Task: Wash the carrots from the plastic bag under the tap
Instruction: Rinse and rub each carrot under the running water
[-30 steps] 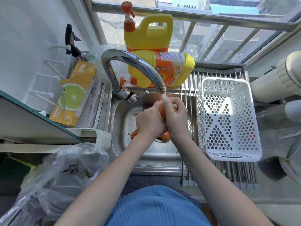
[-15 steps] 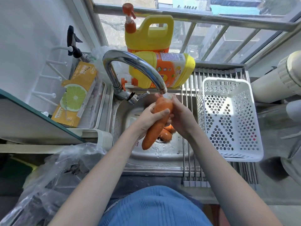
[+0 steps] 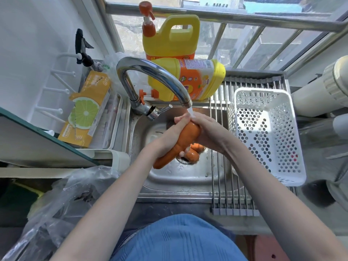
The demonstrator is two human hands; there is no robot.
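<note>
Both hands hold one long orange carrot over the stainless steel sink, just under the spout of the curved chrome tap, where a thin stream of water falls on its thick far end. The left hand wraps the carrot from the left; the right hand curls round its upper end from the right. Two more orange carrots lie in the sink by the drain. A crumpled clear plastic bag sits on the bench at near left. At far left lies a yellow carton printed with a lime slice; its writing is too small to read. Behind the tap are two yellow detergent jugs, one lying on its side, with labels that are illegible. A white perforated plastic basket rests on the metal roll-up rack at right.
</note>
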